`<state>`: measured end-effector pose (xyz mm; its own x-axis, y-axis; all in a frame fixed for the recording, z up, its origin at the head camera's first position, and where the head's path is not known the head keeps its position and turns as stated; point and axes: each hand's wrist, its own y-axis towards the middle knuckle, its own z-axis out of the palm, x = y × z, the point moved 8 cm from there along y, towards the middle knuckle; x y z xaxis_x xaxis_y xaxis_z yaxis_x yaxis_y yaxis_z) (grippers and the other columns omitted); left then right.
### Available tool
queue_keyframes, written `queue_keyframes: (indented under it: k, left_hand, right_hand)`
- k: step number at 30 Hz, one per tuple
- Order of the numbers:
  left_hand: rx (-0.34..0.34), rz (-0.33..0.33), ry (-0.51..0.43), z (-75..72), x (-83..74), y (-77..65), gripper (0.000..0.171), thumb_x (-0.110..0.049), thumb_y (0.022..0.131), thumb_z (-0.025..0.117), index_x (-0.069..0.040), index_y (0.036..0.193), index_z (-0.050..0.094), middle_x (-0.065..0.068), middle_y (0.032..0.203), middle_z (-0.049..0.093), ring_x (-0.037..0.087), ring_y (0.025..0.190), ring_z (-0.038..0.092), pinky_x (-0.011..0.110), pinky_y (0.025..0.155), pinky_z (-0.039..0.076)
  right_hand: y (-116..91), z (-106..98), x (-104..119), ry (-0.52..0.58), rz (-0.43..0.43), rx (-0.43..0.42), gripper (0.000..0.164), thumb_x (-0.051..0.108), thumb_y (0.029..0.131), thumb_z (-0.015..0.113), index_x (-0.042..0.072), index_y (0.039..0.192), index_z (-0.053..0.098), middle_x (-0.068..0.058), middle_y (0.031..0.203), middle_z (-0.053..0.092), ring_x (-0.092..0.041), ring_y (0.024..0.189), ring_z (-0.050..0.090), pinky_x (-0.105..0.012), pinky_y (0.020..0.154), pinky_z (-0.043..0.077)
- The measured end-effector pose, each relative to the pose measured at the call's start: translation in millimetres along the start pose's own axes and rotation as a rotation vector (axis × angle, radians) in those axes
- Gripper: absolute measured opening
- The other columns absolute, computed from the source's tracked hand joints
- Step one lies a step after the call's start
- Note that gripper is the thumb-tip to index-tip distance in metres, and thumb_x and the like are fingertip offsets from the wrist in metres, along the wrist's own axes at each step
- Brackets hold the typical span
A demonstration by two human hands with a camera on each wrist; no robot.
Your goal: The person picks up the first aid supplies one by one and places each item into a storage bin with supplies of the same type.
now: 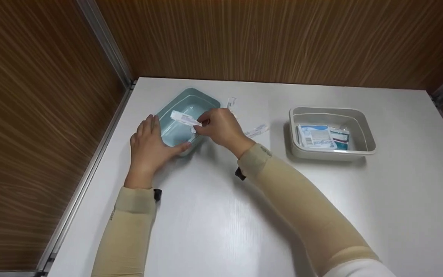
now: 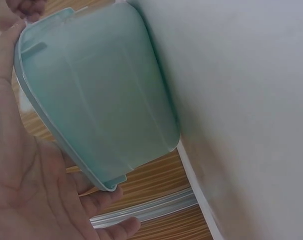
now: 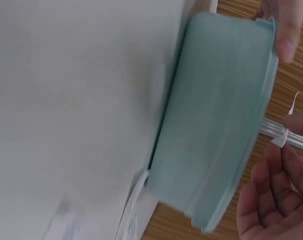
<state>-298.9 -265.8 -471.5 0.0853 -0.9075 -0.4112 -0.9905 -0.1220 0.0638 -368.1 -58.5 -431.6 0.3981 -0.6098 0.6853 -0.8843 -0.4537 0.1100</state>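
A teal plastic basin [image 1: 200,102] stands at the table's left. My left hand [image 1: 148,144] rests against its near left corner, fingers extended along one side and thumb over the near rim. The left wrist view shows the palm beside the basin's rim [image 2: 46,120]. Over the basin, my right hand [image 1: 221,126] pinches one end of a narrow white printed packet [image 1: 183,117] between thumb and fingertips. Only a small end of that packet [image 3: 280,139] shows in the right wrist view. One more narrow white packet [image 1: 257,131] lies on the table by the right wrist.
Another small white packet [image 1: 231,102] lies behind the right hand, beside the basin. To the right stands a beige basin [image 1: 333,154] holding a blue-and-white packet marked "Surgical" [image 1: 316,137] and smaller teal-and-white packets [image 1: 340,137]. Wood-grain panels [image 1: 263,42] border the white table.
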Motion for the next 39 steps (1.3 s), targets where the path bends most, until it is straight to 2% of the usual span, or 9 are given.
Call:
queue_keyframes:
  k: [6, 10, 15, 20, 26, 30, 34, 39]
  left_hand:
    - [-0.003, 0.004, -0.007, 2.3, -2.5, -1.2, 0.148, -0.092, 0.081, 0.077, 0.004, 0.178, 0.020, 0.027, 0.186, 0.022, 0.047, 0.173, 0.022, 0.075, 0.135, 0.025]
    - [-0.008, 0.007, -0.007, 4.1, -3.4, -1.0, 0.148, -0.093, 0.080, 0.076, 0.004, 0.178, 0.021, 0.027, 0.186, 0.023, 0.047, 0.172, 0.023, 0.074, 0.135, 0.025]
    - [-0.015, 0.007, -0.014, 4.6, -3.6, -0.3, 0.149, -0.094, 0.079, 0.076, 0.004, 0.178, 0.022, 0.027, 0.186, 0.023, 0.047, 0.173, 0.024, 0.073, 0.136, 0.024]
    - [-0.022, 0.010, -0.013, 4.9, -2.1, -0.4, 0.148, -0.093, 0.080, 0.076, 0.004, 0.178, 0.022, 0.026, 0.186, 0.024, 0.046, 0.173, 0.023, 0.073, 0.135, 0.025]
    - [-0.010, 0.009, -0.004, 4.5, 0.0, -0.5, 0.148, -0.091, 0.080, 0.077, 0.005, 0.178, 0.021, 0.026, 0.187, 0.022, 0.047, 0.174, 0.022, 0.074, 0.135, 0.025]
    - [0.000, 0.002, -0.008, 1.0, 0.9, 0.3, 0.147, -0.090, 0.081, 0.077, 0.004, 0.178, 0.019, 0.026, 0.187, 0.020, 0.048, 0.174, 0.020, 0.076, 0.136, 0.022]
    - [0.003, 0.001, -0.013, -0.3, -1.0, 0.5, 0.146, -0.090, 0.082, 0.077, 0.004, 0.178, 0.019, 0.026, 0.187, 0.019, 0.048, 0.174, 0.020, 0.076, 0.136, 0.022]
    - [0.011, -0.010, -0.014, 1.6, -0.2, -0.1, 0.146, -0.090, 0.082, 0.078, 0.003, 0.179, 0.019, 0.026, 0.188, 0.018, 0.048, 0.174, 0.019, 0.076, 0.136, 0.021]
  right_hand:
    - [9.6, 13.6, 12.6, -0.092, 0.017, -0.061, 0.028, 0.028, 0.100, 0.087, 0.008, 0.120, 0.089, -0.006, 0.113, 0.087, -0.019, 0.103, 0.076, -0.037, 0.095, 0.064]
    - [12.1, 11.5, 13.9, -0.137, -0.007, -0.101, 0.027, 0.028, 0.099, 0.088, 0.009, 0.118, 0.090, -0.006, 0.112, 0.088, -0.020, 0.105, 0.079, -0.039, 0.100, 0.062]
    - [11.9, 7.9, 9.9, -0.169, -0.021, -0.120, 0.036, 0.036, 0.098, 0.089, 0.009, 0.122, 0.089, -0.006, 0.115, 0.088, -0.024, 0.112, 0.079, -0.045, 0.108, 0.058]
    - [5.9, 3.8, 5.8, -0.163, -0.043, -0.130, 0.040, 0.038, 0.098, 0.088, 0.008, 0.125, 0.087, -0.008, 0.118, 0.087, -0.027, 0.116, 0.078, -0.047, 0.111, 0.058]
    - [-6.6, -10.8, -1.7, -0.116, -0.057, -0.161, 0.038, 0.035, 0.098, 0.088, 0.007, 0.125, 0.087, -0.009, 0.121, 0.086, -0.028, 0.117, 0.077, -0.047, 0.111, 0.057]
    - [-17.1, -24.6, -12.0, -0.026, -0.032, -0.173, 0.039, 0.032, 0.099, 0.088, 0.006, 0.127, 0.085, -0.011, 0.123, 0.084, -0.029, 0.116, 0.075, -0.044, 0.104, 0.060]
    - [-30.7, -38.5, -28.4, 0.065, 0.006, -0.184, 0.045, 0.031, 0.098, 0.089, 0.005, 0.134, 0.081, -0.013, 0.129, 0.080, -0.035, 0.118, 0.073, -0.045, 0.104, 0.061]
    - [-50.7, -48.6, -49.0, 0.123, 0.055, -0.199, 0.055, 0.028, 0.096, 0.091, 0.004, 0.142, 0.076, -0.014, 0.134, 0.075, -0.041, 0.122, 0.072, -0.046, 0.105, 0.060]
